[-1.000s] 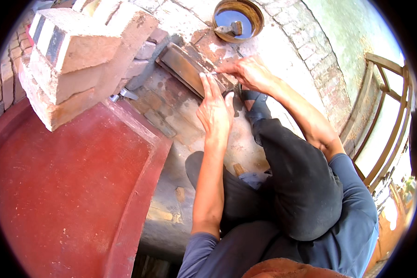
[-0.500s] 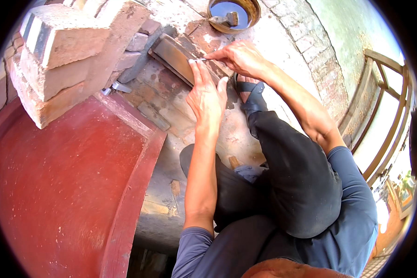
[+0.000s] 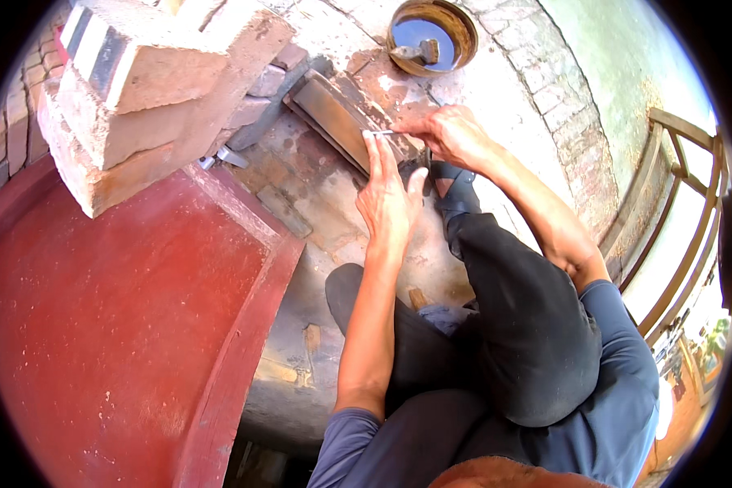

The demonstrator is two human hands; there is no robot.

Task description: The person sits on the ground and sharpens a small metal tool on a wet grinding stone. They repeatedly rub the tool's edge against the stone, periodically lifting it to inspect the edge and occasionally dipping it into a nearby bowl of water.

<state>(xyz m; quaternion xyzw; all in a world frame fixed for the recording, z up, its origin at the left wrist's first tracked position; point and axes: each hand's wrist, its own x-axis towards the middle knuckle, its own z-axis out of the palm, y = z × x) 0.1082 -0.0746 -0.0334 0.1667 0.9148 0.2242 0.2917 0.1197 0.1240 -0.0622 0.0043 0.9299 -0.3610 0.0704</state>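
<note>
My right hand pinches one end of a thin, small metal piece that lies across a long dark rectangular block on the brick floor. My left hand lies flat, fingers stretched out. Its fingertips press on the other end of the metal piece, and the thumb is spread to the side. I am squatting, with my dark trouser knees below the hands and a sandalled foot just beside the block.
A round rusty bowl of water with a small object in it stands beyond the block. Stacked bricks rise at the upper left over a red painted slab. A metal railing runs along the right.
Both hands stay on the block with the metal piece. The left hand has slid slightly along it, and the view has shifted a little.
</note>
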